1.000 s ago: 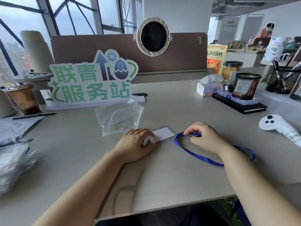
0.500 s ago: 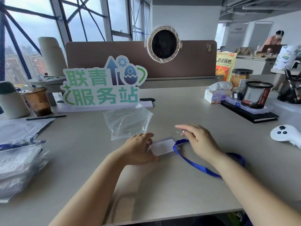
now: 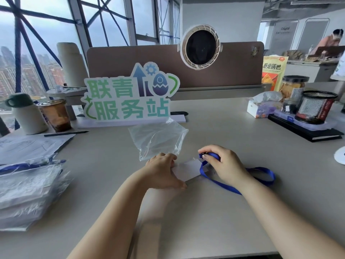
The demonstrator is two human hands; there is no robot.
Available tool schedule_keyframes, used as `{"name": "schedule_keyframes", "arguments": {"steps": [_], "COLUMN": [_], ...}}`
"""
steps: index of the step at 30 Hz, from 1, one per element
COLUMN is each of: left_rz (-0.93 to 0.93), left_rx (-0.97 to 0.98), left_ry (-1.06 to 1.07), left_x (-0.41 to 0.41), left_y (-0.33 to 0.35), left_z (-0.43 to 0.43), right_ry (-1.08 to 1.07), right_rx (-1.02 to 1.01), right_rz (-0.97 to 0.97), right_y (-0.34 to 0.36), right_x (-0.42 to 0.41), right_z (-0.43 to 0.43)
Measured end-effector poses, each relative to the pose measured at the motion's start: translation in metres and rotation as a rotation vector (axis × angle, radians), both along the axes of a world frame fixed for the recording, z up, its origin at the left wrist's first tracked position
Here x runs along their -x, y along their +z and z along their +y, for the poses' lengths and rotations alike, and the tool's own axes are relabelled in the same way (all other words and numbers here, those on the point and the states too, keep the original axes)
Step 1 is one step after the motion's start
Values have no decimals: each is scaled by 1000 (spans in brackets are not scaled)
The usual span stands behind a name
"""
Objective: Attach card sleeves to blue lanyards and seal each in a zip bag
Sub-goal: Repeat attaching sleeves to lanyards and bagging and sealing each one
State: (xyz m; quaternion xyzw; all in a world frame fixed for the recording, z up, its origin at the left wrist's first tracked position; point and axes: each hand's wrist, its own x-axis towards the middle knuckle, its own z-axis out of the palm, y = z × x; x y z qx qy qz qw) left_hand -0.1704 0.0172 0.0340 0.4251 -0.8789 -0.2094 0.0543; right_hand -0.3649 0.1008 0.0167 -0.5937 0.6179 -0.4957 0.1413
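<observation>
We record the card sleeve point(image 3: 188, 170) lying flat on the grey surface point(image 3: 214, 217), just below the centre of view. The left grip point(image 3: 162, 171) rests palm-down on the sleeve's 9 o'clock edge. Its fingers are laid over the sleeve rather than curled round it, and the thumb touches the near corner.

The right grip point(image 3: 226, 164) sits at the sleeve's 3 o'clock. It pinches the dark clip end of the blue lanyard point(image 3: 261, 177) between thumb and forefinger, just above the sleeve's far corner. We cannot tell whether the clip is engaged with the sleeve. The strap passes over the sleeve's right end, then loops out across the surface toward 3 o'clock and back under the right wrist.

A clear zip bag point(image 3: 158, 139) lies empty and crumpled at the sleeve's 12 o'clock, near the left fingertips. Beyond it, at 12 o'clock, stands a green-lettered sign point(image 3: 128, 98).

At 9 o'clock, well apart from the work, lies a stack of bagged lanyards point(image 3: 28, 191). At 10 o'clock stand an iced drink cup point(image 3: 56, 114) and a white bottle point(image 3: 27, 116). At 2 o'clock stand a tissue box point(image 3: 261, 108) and a mesh pen holder point(image 3: 317, 107).
</observation>
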Motion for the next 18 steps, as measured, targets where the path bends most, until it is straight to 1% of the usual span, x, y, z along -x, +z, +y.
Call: {"name": "schedule_keyframes", "arguments": {"steps": [3,6,8,12,14,16,18], "left_rz": [125,221,273,430,477,476,476], "left_rx": [-65,-59,-32,-35,-7,76,119], "left_ry": [-4,-25,-33,8,23,30,35], "left_x": [0,0,1,8,12,15,16], "left_y": [0,-1,-3,-5,-7,-9,-10], "left_z": [2,4,5,6,8,9,6], "right_ry": [13,14,0,11,23,21,20], "right_rx": [0,-1,31,178,218,250,286], "right_rz": [-10,-4,67,284,320,346,372], "right_y": [-1,0,0,-3,-4,-3,-3], "right_x": [1,1,1,3,3,1,-1], "right_z": [2,2,1,-2,-5,-7,-9]}}
